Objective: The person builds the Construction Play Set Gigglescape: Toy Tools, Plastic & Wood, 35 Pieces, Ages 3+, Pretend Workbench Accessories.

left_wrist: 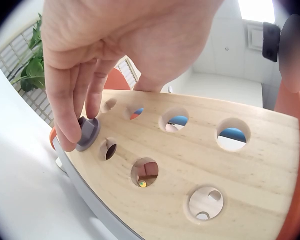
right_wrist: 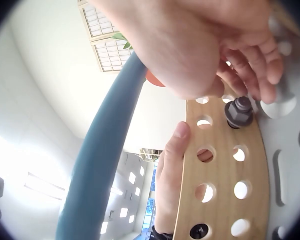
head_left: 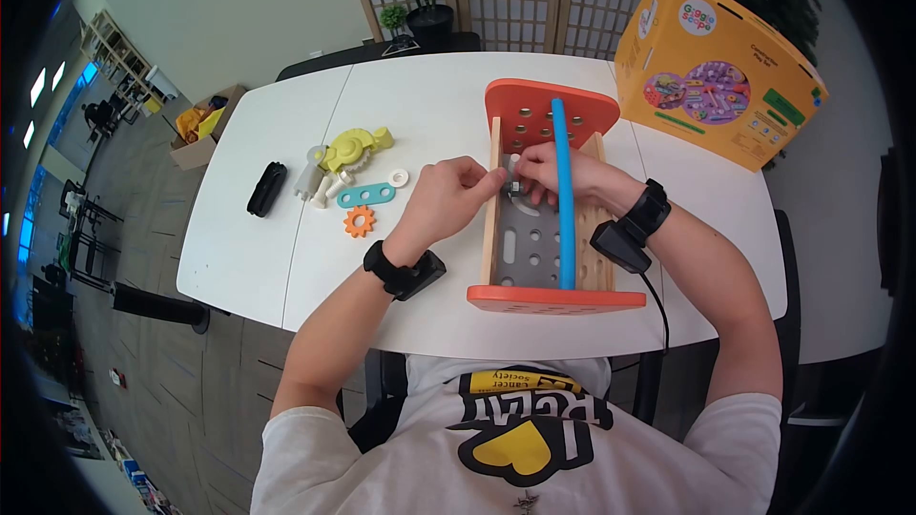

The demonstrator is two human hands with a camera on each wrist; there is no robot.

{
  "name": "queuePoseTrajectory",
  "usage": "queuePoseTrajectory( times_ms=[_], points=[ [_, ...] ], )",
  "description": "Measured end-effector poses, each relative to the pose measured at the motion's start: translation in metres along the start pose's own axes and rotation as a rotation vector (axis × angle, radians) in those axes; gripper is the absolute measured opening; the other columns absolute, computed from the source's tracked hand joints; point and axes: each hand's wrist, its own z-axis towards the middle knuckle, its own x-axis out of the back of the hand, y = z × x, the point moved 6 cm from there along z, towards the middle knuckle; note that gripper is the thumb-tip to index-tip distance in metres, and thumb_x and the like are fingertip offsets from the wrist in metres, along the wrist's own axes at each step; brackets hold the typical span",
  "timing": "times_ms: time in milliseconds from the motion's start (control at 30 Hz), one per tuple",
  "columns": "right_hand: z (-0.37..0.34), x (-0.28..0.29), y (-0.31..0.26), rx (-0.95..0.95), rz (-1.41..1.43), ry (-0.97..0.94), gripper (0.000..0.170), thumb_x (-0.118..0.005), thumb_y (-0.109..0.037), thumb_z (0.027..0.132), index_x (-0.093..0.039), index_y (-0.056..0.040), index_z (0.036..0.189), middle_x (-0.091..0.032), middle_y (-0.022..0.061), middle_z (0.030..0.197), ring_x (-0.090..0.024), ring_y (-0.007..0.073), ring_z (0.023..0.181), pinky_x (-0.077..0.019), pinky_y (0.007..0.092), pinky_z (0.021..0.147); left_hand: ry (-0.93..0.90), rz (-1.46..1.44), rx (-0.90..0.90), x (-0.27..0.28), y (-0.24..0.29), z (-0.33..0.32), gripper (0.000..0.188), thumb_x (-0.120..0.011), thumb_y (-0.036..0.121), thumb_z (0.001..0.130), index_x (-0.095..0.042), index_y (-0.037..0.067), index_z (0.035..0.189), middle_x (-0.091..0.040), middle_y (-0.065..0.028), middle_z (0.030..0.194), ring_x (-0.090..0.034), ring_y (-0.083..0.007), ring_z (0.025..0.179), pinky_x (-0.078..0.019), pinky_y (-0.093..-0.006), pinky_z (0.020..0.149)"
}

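A wooden toolbox with red end panels [head_left: 556, 300], a blue bar handle [head_left: 565, 200] and a grey perforated base [head_left: 534, 248] stands before the person. Outside its wooden side panel [left_wrist: 190, 155], the left hand [head_left: 444, 200] has its fingertips round a grey bolt head [left_wrist: 88, 134], its thumb over the panel's top edge. On the inner face, the bolt's end with a grey hex nut [right_wrist: 239, 113] sticks out of a hole. The right hand [head_left: 568, 175] reaches under the blue bar, fingers loosely bent beside the nut, with nothing visible in them.
Left of the toolbox lie a yellow-green toy tool [head_left: 351, 148], a teal strip [head_left: 366, 195], an orange gear [head_left: 360, 221], a cream ring [head_left: 399, 177] and a black case [head_left: 267, 189]. A yellow box [head_left: 716, 67] stands at the back right.
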Motion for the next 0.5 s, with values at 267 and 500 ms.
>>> queuePoseTrajectory(
  times_ms=[267, 500],
  points=[
    [0.0006, 0.0002, -0.0003, 0.134, -0.052, -0.1, 0.023, -0.069, -0.018, 0.097, -0.07, 0.0046, 0.104, -0.072, 0.0089, 0.085, -0.068, 0.0128, 0.075, -0.0534, 0.026, 0.065, 0.004, 0.013, 0.007, -0.0003, 0.0005, 0.0003, 0.049, -0.068, 0.042, 0.099, -0.074, -0.007, 0.1, -0.075, -0.0143, 0.084, -0.072, -0.0199, 0.081, -0.0559, -0.0319, 0.076],
    [-0.0004, -0.004, 0.0035, -0.019, 0.035, -0.08, 0.039, -0.057, -0.031, 0.104, -0.072, 0.0055, 0.1, -0.071, 0.0101, 0.086, -0.068, 0.0146, 0.071, -0.0543, 0.0275, 0.066, 0.006, -0.002, -0.006, -0.0007, -0.0001, 0.0002, 0.049, -0.068, 0.042, 0.099, -0.074, -0.007, 0.1, -0.075, -0.014, 0.084, -0.071, -0.0196, 0.081, -0.0559, -0.0319, 0.076]
  ],
)
